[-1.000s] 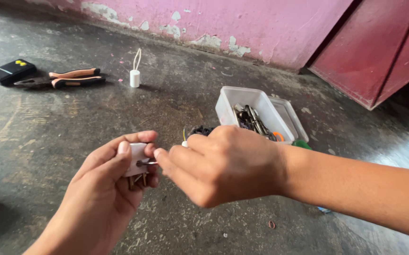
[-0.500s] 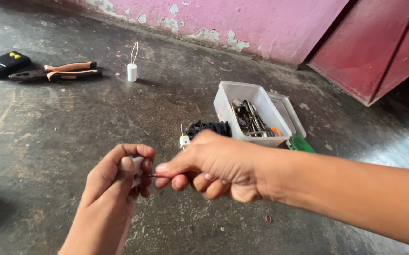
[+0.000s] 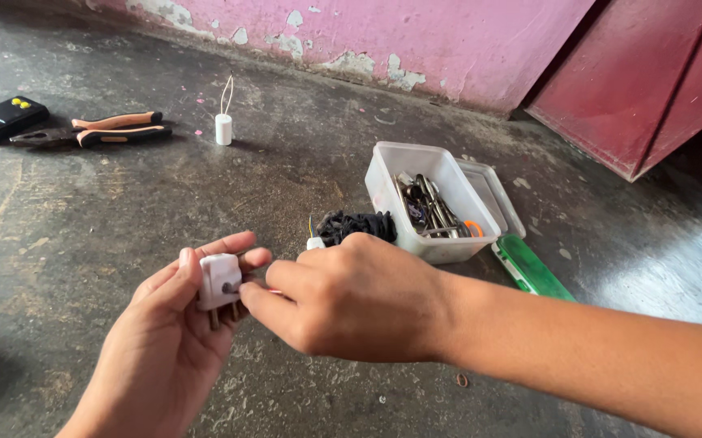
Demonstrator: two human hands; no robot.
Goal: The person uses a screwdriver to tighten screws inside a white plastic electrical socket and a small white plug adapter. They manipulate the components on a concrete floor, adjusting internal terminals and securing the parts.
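**Working the screw on the white plug**

You are at the fastening stage: your left hand grips a white electrical plug between thumb and fingers, pins pointing down toward your palm, held above the concrete floor. Your right hand is pinched shut on something thin at the plug's face, right where a small dark screw hole shows; it looks like a slim tool tip or screw, though your fingers hide most of it.

By my reading, the next move calls for a steady left grip so the plug does not twist, and small, straight turns from your right fingertips, kept in line with the hole.

Your right forearm crosses in from the right, wrist bent slightly down, knuckles toward the camera. Your left wrist comes up from below, palm tilted inward.

Nearby on the floor: a clear plastic box of metal parts, a green-handled tool, and pliers well apart to the left.
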